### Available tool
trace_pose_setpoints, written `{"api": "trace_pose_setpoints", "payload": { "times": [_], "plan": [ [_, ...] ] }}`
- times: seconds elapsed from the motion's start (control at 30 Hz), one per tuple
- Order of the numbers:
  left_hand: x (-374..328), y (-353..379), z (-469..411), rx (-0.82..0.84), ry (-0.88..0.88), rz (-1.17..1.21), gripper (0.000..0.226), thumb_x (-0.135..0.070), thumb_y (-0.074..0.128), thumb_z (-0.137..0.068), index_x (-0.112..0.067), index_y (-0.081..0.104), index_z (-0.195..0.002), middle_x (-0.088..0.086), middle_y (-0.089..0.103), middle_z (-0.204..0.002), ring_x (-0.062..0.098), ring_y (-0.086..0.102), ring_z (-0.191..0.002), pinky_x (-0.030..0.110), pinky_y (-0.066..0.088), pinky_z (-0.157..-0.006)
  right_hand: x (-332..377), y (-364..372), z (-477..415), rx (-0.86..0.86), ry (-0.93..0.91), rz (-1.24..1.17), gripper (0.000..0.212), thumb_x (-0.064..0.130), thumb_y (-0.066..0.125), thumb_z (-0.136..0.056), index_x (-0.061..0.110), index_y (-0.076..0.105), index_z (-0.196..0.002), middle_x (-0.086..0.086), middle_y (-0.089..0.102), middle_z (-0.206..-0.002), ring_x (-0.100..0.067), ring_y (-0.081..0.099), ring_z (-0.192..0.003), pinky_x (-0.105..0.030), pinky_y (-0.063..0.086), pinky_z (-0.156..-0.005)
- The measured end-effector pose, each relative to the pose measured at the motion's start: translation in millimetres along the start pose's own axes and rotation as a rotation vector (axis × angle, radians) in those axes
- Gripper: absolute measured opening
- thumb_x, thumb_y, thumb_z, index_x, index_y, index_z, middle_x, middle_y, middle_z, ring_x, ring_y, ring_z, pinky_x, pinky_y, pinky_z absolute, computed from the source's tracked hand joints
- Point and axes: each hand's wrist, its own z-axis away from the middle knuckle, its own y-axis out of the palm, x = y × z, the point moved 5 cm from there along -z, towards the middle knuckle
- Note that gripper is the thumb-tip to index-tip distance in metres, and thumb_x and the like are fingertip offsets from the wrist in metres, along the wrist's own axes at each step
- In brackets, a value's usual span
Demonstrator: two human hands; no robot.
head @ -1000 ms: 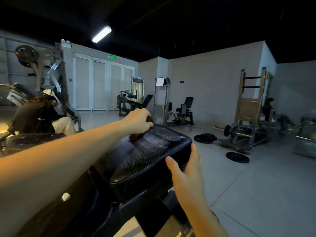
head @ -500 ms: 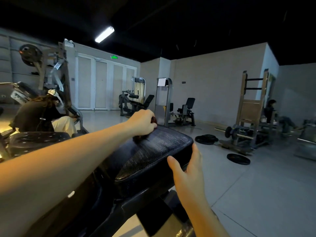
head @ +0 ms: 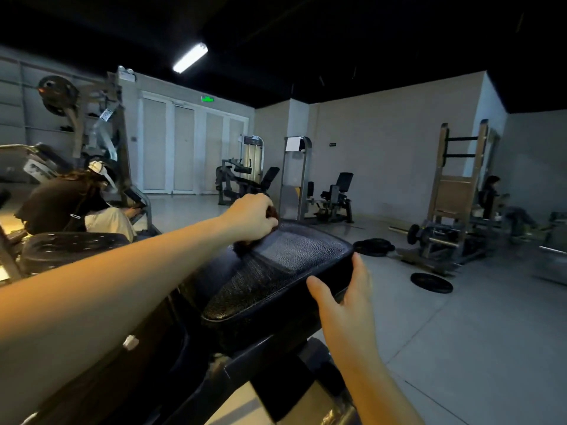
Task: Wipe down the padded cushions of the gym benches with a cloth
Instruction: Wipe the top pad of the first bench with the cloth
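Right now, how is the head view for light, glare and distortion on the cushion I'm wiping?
Head view: dim room, one ceiling tube light blown out; pale sheen on top of the bench cushion, grain readable; the dark cloth under the left hand nearly merges with the cushion; wide-angle stretch swells the near left forearm.

grips 2: left grip (head: 251, 216), right grip (head: 343, 305) | cloth (head: 242, 246) 1 | padded cushions 2: near cushion (head: 276, 271), left cushion (head: 70, 245) | other people 2: person at left (head: 58, 204), person at right (head: 491, 191) | floor weights: single plate (head: 431, 282) 1, plate stack (head: 374, 245) 1, stack count unclear | ceiling lamp (head: 190, 57) 1 | green sign (head: 207, 99) 1
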Motion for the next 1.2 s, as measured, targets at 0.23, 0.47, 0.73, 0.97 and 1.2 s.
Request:
{"api": "trace_pose_setpoints", "payload": {
  "times": [0.23, 0.47, 0.73, 0.97, 1.2],
  "plan": [
    [-97, 9, 51, 0.008, 0.469, 0.252, 0.008, -0.027, 0.068, -0.097, -0.022, 0.069, -0.102, -0.007, 0.069, -0.099, 0.011, 0.063, -0.094, 0.024, 0.049, -0.082, 2, 0, 1, 0.008, 0.022, -0.013, 0.070, 0.036, 0.071, -0.089, 0.037, 0.036, -0.149, 0.016, 0.044, -0.135, 0.003, 0.049, -0.118, -0.029, 0.044, -0.096],
    [11, -2, -6, 0.023, 0.016, 0.028, 0.022, -0.030, 0.066, -0.098, -0.008, 0.069, -0.102, 0.008, 0.072, -0.097, 0.022, 0.067, -0.080, 0.031, 0.051, -0.066, 1, 1, 1, -0.001, 0.010, -0.001, 0.088, 0.051, 0.065, -0.078, 0.034, 0.028, -0.156, 0.015, 0.039, -0.145, -0.004, 0.042, -0.132, -0.033, 0.037, -0.110],
    [-104, 10, 49, 0.061, 0.533, 0.228, 0.003, -0.025, 0.067, -0.097, -0.023, 0.067, -0.099, -0.007, 0.069, -0.097, 0.012, 0.064, -0.092, 0.028, 0.051, -0.084, 4, -1, 1, 0.002, 0.033, 0.007, 0.068, 0.032, 0.071, -0.088, 0.034, 0.038, -0.148, 0.013, 0.044, -0.135, 0.004, 0.049, -0.113, -0.031, 0.046, -0.098],
    [-49, 2, -7, 0.084, 0.187, -0.075, 0.021, -0.032, 0.064, -0.098, -0.012, 0.068, -0.102, 0.006, 0.070, -0.100, 0.029, 0.066, -0.092, 0.042, 0.055, -0.083, 4, 0, 2, 0.005, 0.010, 0.011, 0.077, 0.034, 0.073, -0.088, 0.034, 0.032, -0.153, 0.016, 0.041, -0.140, -0.001, 0.042, -0.129, -0.033, 0.038, -0.109],
    [-76, 10, 18, 0.052, 0.344, 0.046, 0.011, -0.032, 0.064, -0.098, -0.021, 0.064, -0.099, -0.003, 0.068, -0.098, 0.019, 0.065, -0.090, 0.033, 0.052, -0.079, 3, 1, 3, 0.005, 0.022, -0.010, 0.085, 0.051, 0.065, -0.075, 0.039, 0.032, -0.152, 0.018, 0.040, -0.142, -0.003, 0.043, -0.130, -0.037, 0.041, -0.110]
  ]
}}
